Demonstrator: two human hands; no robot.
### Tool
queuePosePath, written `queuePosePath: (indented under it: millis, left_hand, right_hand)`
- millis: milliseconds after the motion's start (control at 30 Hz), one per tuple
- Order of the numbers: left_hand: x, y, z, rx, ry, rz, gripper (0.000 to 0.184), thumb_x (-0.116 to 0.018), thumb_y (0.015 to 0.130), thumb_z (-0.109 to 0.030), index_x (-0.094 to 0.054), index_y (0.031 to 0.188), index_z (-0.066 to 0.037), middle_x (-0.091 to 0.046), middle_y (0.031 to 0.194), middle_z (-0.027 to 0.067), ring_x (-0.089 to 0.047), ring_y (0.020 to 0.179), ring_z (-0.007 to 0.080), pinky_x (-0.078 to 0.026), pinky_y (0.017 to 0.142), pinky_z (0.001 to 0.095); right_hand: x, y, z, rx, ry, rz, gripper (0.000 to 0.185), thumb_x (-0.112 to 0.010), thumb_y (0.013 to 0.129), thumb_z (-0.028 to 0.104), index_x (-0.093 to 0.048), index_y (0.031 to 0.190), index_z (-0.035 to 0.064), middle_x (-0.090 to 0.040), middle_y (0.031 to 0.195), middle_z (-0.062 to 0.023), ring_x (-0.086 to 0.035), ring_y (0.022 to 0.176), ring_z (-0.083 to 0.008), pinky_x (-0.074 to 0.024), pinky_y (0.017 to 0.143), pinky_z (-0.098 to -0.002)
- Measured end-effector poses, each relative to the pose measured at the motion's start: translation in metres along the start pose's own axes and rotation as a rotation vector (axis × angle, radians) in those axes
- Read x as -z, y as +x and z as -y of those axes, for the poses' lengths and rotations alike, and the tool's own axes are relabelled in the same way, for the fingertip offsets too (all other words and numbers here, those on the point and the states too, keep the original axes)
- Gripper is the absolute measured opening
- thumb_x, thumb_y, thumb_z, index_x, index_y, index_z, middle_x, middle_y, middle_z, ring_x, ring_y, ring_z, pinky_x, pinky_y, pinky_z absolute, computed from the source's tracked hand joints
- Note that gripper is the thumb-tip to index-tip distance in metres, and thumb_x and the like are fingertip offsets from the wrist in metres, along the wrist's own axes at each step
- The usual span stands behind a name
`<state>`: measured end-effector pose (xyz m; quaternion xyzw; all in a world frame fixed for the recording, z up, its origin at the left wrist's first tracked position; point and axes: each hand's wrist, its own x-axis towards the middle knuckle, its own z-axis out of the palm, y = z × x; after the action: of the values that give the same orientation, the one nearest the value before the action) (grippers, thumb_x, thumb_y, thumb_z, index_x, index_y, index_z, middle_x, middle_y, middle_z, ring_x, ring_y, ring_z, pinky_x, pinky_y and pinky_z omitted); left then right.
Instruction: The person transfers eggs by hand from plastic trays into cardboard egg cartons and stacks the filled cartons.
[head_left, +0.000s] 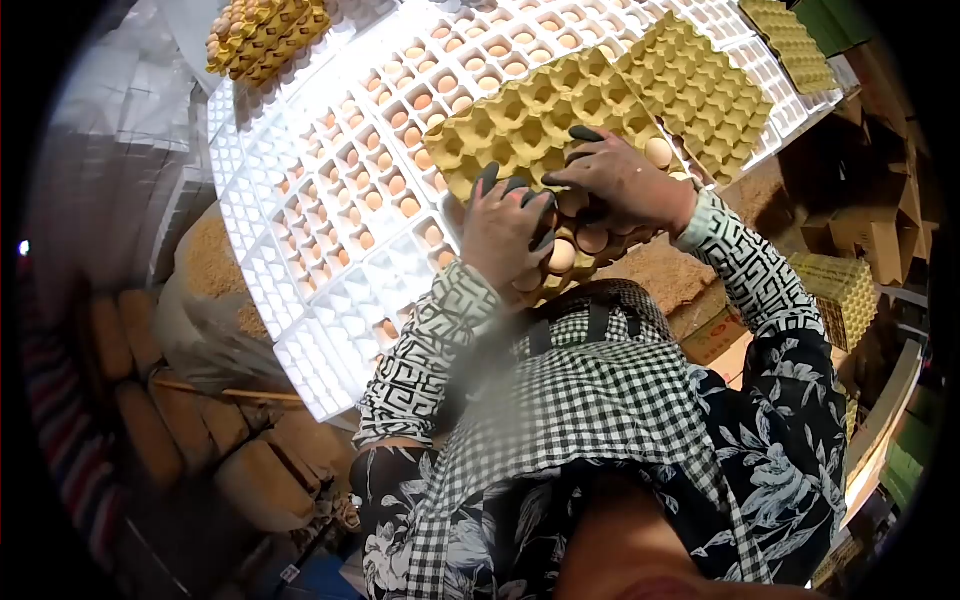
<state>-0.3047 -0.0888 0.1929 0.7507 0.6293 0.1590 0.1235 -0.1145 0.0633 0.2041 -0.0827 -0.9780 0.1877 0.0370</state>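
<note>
My left hand (505, 232), with dark coverings on its fingers, curls over the left side of a yellow egg tray near my apron. Its fingers hide what lies beneath them. My right hand (628, 182), its fingers covered likewise, bends over the same group, with its fingertips at an egg (572, 203) between the hands. Just below my hands lies a pale egg (562, 256), and a browner egg (592, 239) sits beside it. Beyond my fingers lies a yellow pulp tray (520, 115) with bare cups. Another egg (658, 153) rests right of my right hand.
White compartment trays (330, 290) spread across the table, many compartments holding eggs. A second yellow tray (700, 95) lies right, and stacked yellow trays with eggs (265, 45) stand at the far left. Cardboard boxes (870, 225) are at right; a sack (205, 310) stands left.
</note>
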Motion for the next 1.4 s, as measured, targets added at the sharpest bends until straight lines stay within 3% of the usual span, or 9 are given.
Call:
queuePosePath:
  millis: [133, 233, 300, 500, 600, 767, 833, 1033, 1400]
  left_hand:
    - [0.017, -0.033, 0.027, 0.338, -0.883, -0.39, 0.048, -0.074, 0.075, -0.014, -0.06, 0.119, 0.001, -0.063, 0.117, 0.0118, -0.062, 0.11, 0.0237, -0.05, 0.096, 0.0348]
    - [0.041, -0.067, 0.037, 0.631, -1.594, -0.518, 0.032, -0.067, 0.082, -0.017, -0.064, 0.107, 0.003, -0.065, 0.103, 0.011, -0.063, 0.094, 0.0215, -0.052, 0.087, 0.0331]
    - [0.037, -0.056, 0.02, 0.371, -0.276, -0.095, 0.042, -0.072, 0.079, -0.031, -0.065, 0.112, -0.006, -0.062, 0.102, 0.0131, -0.066, 0.089, 0.0282, -0.054, 0.083, 0.0377]
    - [0.03, -0.059, 0.016, 0.365, -0.108, 0.018, 0.044, -0.069, 0.082, -0.032, -0.062, 0.119, -0.009, -0.065, 0.098, 0.0122, -0.067, 0.079, 0.0256, -0.055, 0.067, 0.0368]
    - [0.035, -0.081, 0.025, 0.779, -1.328, -0.325, 0.047, -0.052, 0.093, -0.024, -0.051, 0.131, 0.004, -0.067, 0.105, 0.0175, -0.061, 0.059, 0.0162, -0.047, 0.046, 0.0248]
    - [0.027, -0.105, 0.014, 0.349, -2.15, -0.604, 0.045, -0.046, 0.096, -0.014, -0.042, 0.14, -0.008, -0.055, 0.128, 0.0324, -0.057, 0.061, 0.0199, -0.045, 0.048, 0.0276]
    - [0.03, -0.115, 0.02, 0.298, -2.15, -0.573, 0.043, -0.047, 0.095, -0.013, -0.043, 0.138, -0.009, -0.056, 0.126, 0.03, -0.06, 0.063, 0.0225, -0.05, 0.052, 0.0304]
    - [0.044, -0.073, -0.04, 0.522, -0.019, 0.175, 0.06, -0.077, 0.076, -0.045, -0.057, 0.127, -0.021, -0.052, 0.13, 0.0209, -0.069, 0.087, 0.0294, -0.057, 0.071, 0.0396]
    - [0.031, -0.148, 0.018, 0.72, -0.235, -0.238, 0.059, -0.077, 0.076, -0.041, -0.061, 0.125, -0.014, -0.051, 0.125, 0.0192, -0.069, 0.086, 0.0297, -0.057, 0.079, 0.0397]
  right_hand:
    - [0.041, -0.051, -0.025, -0.179, 1.082, -0.515, 0.044, -0.072, 0.083, 0.022, -0.064, 0.122, 0.0054, -0.062, 0.123, -0.0128, -0.058, 0.119, -0.0212, -0.0505, 0.097, -0.0388]
    - [0.06, -0.046, -0.02, -0.334, 0.217, -0.255, 0.037, -0.076, 0.079, 0.022, -0.068, 0.11, 0.0047, -0.061, 0.114, -0.0115, -0.062, 0.102, -0.021, -0.0551, 0.086, -0.0367]
    - [0.019, -0.011, -0.013, -0.238, -0.281, 0.229, 0.026, -0.074, 0.075, 0.018, -0.07, 0.099, 0.0078, -0.061, 0.104, -0.0103, -0.063, 0.094, -0.0221, -0.0553, 0.075, -0.0376]
    - [0.032, -0.021, -0.035, -0.236, 0.466, 0.029, 0.026, -0.071, 0.078, 0.018, -0.07, 0.102, 0.0084, -0.069, 0.095, -0.0094, -0.066, 0.087, -0.0226, -0.0543, 0.079, -0.0364]
    - [0.01, -0.033, -0.046, -0.227, 0.462, -0.109, 0.047, -0.074, 0.077, 0.019, -0.062, 0.122, 0.0122, -0.067, 0.115, -0.0069, -0.065, 0.099, -0.0223, -0.053, 0.088, -0.0362]
    - [0.019, -0.01, -0.004, 0.013, -0.11, 0.187, 0.055, -0.074, 0.075, 0.016, -0.058, 0.128, 0.015, -0.065, 0.096, -0.0055, -0.066, 0.086, -0.0241, -0.0546, 0.077, -0.0355]
    - [0.012, 0.002, 0.015, -0.004, -0.238, 0.245, 0.049, -0.074, 0.075, 0.015, -0.062, 0.123, 0.0142, -0.065, 0.091, -0.0046, -0.067, 0.081, -0.0231, -0.0547, 0.072, -0.0337]
    - [0.033, -0.011, -0.01, 0.067, 0.08, -0.039, 0.025, -0.069, 0.083, 0.014, -0.067, 0.109, 0.0158, -0.063, 0.1, -0.0087, -0.067, 0.077, -0.024, -0.0538, 0.064, -0.0338]
    - [-0.007, 0.027, 0.118, -0.009, -0.15, 0.136, 0.023, -0.08, 0.07, 0.024, -0.066, 0.085, 0.0125, -0.054, 0.118, -0.0167, -0.064, 0.085, -0.0288, -0.0556, 0.07, -0.0383]
